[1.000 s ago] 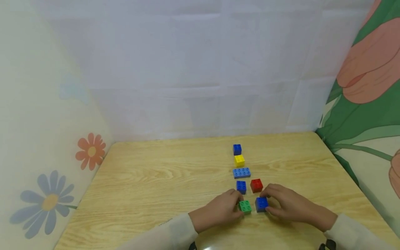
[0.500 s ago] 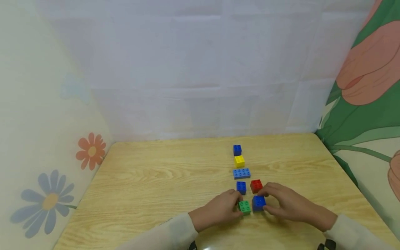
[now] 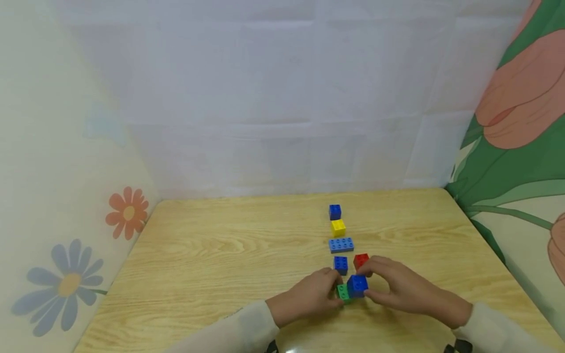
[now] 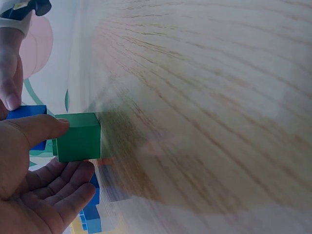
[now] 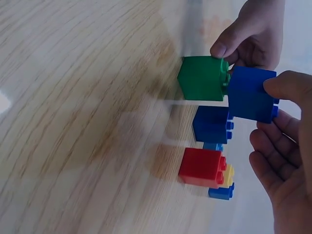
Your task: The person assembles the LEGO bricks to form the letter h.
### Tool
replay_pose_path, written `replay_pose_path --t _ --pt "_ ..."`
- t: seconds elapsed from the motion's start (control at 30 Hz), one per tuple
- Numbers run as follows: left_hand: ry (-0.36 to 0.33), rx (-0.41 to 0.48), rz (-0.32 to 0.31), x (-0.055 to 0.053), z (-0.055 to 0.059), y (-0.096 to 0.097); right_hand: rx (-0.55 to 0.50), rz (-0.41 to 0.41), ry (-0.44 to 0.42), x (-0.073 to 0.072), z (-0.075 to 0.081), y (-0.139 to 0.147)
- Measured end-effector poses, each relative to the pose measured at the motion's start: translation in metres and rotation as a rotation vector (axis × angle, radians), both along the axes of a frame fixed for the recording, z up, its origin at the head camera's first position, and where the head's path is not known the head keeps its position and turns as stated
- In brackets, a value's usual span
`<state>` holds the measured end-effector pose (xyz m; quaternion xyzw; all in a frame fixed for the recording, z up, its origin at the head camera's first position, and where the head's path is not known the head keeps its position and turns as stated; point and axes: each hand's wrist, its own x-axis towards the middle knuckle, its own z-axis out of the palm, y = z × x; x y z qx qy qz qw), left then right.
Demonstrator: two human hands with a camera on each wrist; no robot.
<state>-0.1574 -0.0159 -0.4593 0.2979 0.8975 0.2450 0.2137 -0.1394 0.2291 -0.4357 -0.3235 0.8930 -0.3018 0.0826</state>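
Observation:
On the table, a green toy brick (image 3: pixel 342 292) is pinched between the thumb and fingers of my left hand (image 3: pixel 309 298). My right hand (image 3: pixel 399 288) grips a dark blue brick (image 3: pixel 358 286) by its sides, raised and slightly tilted. In the right wrist view, the blue brick (image 5: pixel 251 95) is at the studs of the green brick (image 5: pixel 202 79), offset toward the right hand. The left wrist view shows the left thumb on one side of the green brick (image 4: pixel 80 139) and the fingers on the other.
Just beyond the hands sit a red brick (image 3: pixel 361 261) and another dark blue brick (image 3: pixel 340 264). Farther back, a long light blue brick (image 3: pixel 341 244), a yellow brick (image 3: pixel 338 228) and a small blue brick (image 3: pixel 335 212) form a line. A white sheet (image 3: pixel 282 98) hangs behind the wooden table (image 3: pixel 220 255).
My right hand has carried the blue brick left and up from beside the green brick until it overlaps the green one's right part. My left hand stays in place.

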Motion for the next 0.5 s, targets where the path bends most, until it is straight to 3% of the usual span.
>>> replay_pose_path --t 0.5 --pt "0.041 -0.009 -0.013 -0.001 -0.004 0.000 -0.025 0.028 0.040 0.003 -0.005 -0.012"
